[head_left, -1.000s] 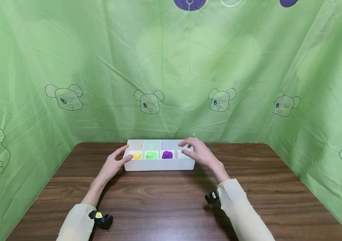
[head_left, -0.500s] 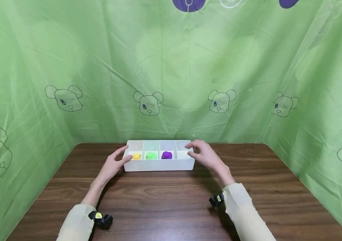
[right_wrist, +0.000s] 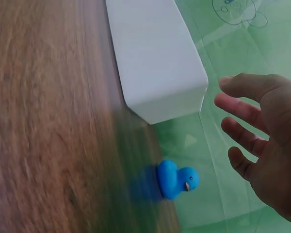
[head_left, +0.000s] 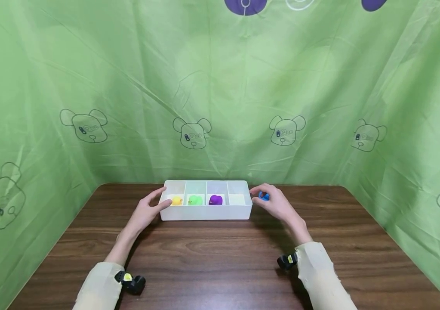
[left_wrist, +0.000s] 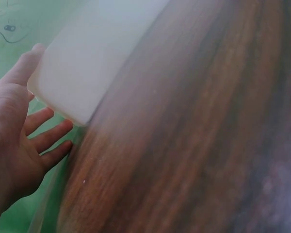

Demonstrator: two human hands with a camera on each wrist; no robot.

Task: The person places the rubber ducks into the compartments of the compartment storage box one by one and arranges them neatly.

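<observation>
A white box [head_left: 206, 212] with a row of compartments stands near the table's back edge. From left to right it holds a yellow rubber duck [head_left: 176, 201], a green rubber duck [head_left: 195, 200] and a purple rubber duck [head_left: 216, 200]; the rightmost compartment [head_left: 238, 199] holds nothing. My left hand [head_left: 146, 212] rests on the box's left end, thumb at the rim and fingers loosely spread. Just off the right end hovers my right hand [head_left: 275, 202], its fingers apart and holding nothing. A blue rubber duck [right_wrist: 173, 179] sits on the table beside that end, partly hidden by the hand in the head view.
The dark wooden table [head_left: 204, 262] reaches back to a green curtain [head_left: 239, 86] printed with bear faces, which also hangs at both sides. Each sleeve carries a small black camera, one on the left wrist [head_left: 130, 282] and one on the right [head_left: 287, 261].
My right hand has moved right, from over the rightmost compartment to outside the box's right end, near the blue duck. My left hand and the box have stayed put.
</observation>
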